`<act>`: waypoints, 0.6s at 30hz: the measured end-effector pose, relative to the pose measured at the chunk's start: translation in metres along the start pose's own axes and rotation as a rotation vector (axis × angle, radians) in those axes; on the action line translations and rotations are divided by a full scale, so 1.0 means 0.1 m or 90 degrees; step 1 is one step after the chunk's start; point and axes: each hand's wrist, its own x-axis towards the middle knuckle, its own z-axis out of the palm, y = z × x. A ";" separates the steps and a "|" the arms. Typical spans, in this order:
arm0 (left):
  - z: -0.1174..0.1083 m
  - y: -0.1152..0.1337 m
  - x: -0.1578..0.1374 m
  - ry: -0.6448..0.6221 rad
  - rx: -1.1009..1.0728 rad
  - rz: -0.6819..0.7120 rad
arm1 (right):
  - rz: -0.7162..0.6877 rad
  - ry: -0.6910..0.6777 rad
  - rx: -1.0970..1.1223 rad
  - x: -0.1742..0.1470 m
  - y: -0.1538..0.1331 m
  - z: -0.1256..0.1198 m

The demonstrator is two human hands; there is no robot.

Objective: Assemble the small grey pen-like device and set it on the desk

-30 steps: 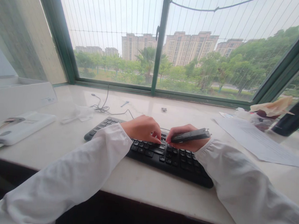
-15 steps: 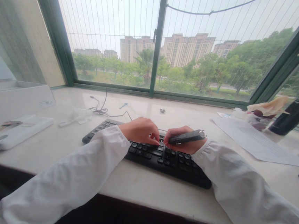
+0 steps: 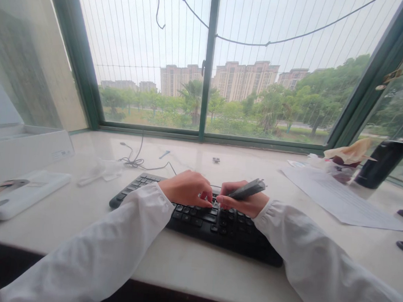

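A black keyboard (image 3: pixel 221 244) lies on the white counter below both hands. My left hand (image 3: pixel 186 188) rests over its middle, the fingers curled and the thumb near the index finger at the keys. What those fingertips hold, if anything, is hidden. Closed around a dark grey, thick pen-shaped tool (image 3: pixel 247 189), my right hand (image 3: pixel 253 205) sits just right of the left one. Small prongs show at the tool's upper end. Its lower end is covered by the fingers, close above the keys.
Behind the hands lie small dark pieces (image 3: pixel 216 160), a blue strip (image 3: pixel 164 154) and a coiled cable (image 3: pixel 135 162). Left are a white power bank (image 3: pixel 39 188), keys (image 3: pixel 11 186) and a white box (image 3: pixel 42 149). Right are paper (image 3: pixel 342 196) and a black cylinder (image 3: pixel 384 162).
The view has tilted up slightly, so things appear lower. My right hand has shifted slightly left, its tool tilting more upright. My left hand stays in much the same place on the keyboard.
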 end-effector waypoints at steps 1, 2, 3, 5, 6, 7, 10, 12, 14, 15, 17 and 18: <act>0.00 0.00 0.00 0.001 0.004 0.001 | 0.011 0.013 0.013 0.01 0.00 0.03; 0.00 0.00 0.00 0.002 0.006 0.001 | 0.020 0.025 0.022 0.01 0.01 0.05; -0.01 0.00 0.00 0.000 0.005 0.002 | 0.027 0.034 0.026 0.02 0.01 0.07; -0.01 0.00 0.00 -0.004 -0.003 0.003 | 0.032 0.042 0.030 0.02 0.00 0.10; -0.01 0.00 -0.01 -0.006 -0.008 0.003 | 0.029 0.041 0.033 0.02 -0.01 0.11; -0.01 0.00 -0.01 -0.007 -0.012 0.003 | 0.025 0.042 0.036 0.02 -0.02 0.11; -0.01 0.00 0.00 -0.005 -0.011 0.003 | 0.029 0.049 0.032 0.02 -0.05 0.12; 0.00 0.00 0.00 -0.004 -0.001 0.004 | 0.046 0.051 0.028 0.02 -0.06 0.12; -0.01 0.00 0.00 -0.008 0.006 0.008 | 0.069 0.055 0.036 0.03 -0.07 0.13; -0.01 0.00 0.00 -0.012 0.006 0.009 | 0.080 0.061 0.044 0.04 -0.07 0.14; -0.02 0.01 0.00 -0.018 0.001 0.009 | 0.099 0.073 0.054 0.06 -0.05 0.16; -0.02 0.01 0.00 -0.020 -0.001 0.009 | 0.104 0.079 0.057 0.06 -0.04 0.17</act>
